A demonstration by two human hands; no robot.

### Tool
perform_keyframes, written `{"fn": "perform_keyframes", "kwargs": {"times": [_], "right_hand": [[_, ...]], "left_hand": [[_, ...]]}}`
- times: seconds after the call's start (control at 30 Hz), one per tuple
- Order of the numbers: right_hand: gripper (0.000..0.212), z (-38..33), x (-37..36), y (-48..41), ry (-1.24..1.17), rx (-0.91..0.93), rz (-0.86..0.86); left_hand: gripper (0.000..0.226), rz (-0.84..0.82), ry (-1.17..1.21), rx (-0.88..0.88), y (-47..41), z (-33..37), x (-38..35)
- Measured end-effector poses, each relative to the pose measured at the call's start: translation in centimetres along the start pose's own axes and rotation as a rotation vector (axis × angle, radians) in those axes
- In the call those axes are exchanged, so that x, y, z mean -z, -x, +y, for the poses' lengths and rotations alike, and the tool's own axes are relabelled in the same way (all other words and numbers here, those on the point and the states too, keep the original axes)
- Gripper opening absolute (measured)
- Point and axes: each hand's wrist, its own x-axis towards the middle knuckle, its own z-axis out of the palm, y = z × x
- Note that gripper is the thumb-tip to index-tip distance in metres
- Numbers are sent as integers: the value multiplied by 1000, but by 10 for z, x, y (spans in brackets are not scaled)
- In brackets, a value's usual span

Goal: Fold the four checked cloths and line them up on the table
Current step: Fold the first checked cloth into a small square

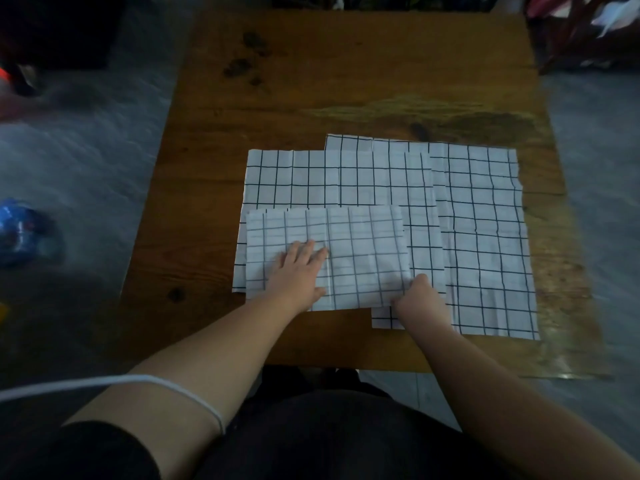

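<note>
Left hand (pixel 299 271) lay flat, fingers straight, pinning folded cloth (pixel 360 244) atop spread cloths (pixel 485 237) at near edge of counter (pixel 311 81). Right hand (pixel 420 296), blurred, seemingly pinched its right corner. Good fold needed edges squared before creasing.

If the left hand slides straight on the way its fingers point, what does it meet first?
The left hand lies flat on the folded cloth, fingers pointing away and slightly right. It would likely stay on that cloth to its far edge, then reach the flat cloth beneath.
</note>
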Motion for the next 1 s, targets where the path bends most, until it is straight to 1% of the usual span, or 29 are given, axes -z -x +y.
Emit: {"fn": "perform_keyframes", "kwargs": {"times": [0.07, 0.1, 0.23, 0.3, 0.4, 0.43, 0.5, 0.57, 0.63, 0.7, 0.8, 0.93, 1.0], "right_hand": [[12, -3, 0, 2, 25, 21, -31], [10, -5, 0, 3, -8, 36, -42], [15, -17, 6, 20, -319, 124, -25], [10, -24, 13, 33, -423, 141, -22], [29, -38, 23, 54, -487, 207, -29], [28, -43, 26, 62, -507, 245, -37], [18, -53, 26, 78, -534, 328, -73], [14, -61, 18, 89, -522, 395, -103], [18, -67, 7, 95, -505, 442, -139], [28, -74, -6, 98, -517, 482, -186], [50, -82, -23, 100, -495, 523, -213], [59, -93, -43, 99, -322, 568, -257], [65, -97, -50, 98, -198, 606, -301]], "left_hand": [[92, 5, 13, -6, 0, -2, 1], [92, 7, 11, -9, 0, -3, 0], [93, -3, 3, -7, 0, -4, 1], [93, -3, -3, -6, 0, -3, 3], [92, 10, 12, -16, -1, -3, 5], [92, 14, 16, -24, -1, -5, 4], [91, 14, 23, -27, -3, -7, 3], [90, -24, 18, -10, -4, -8, 2], [89, -64, 30, -6, -5, -10, 2], [86, -40, 94, -16, -4, -15, -1], [81, 20, 141, -3, 6, -31, -2], [72, 61, 196, -13, 47, -79, 8], [66, 68, 238, 27, 71, -103, 9]]}}
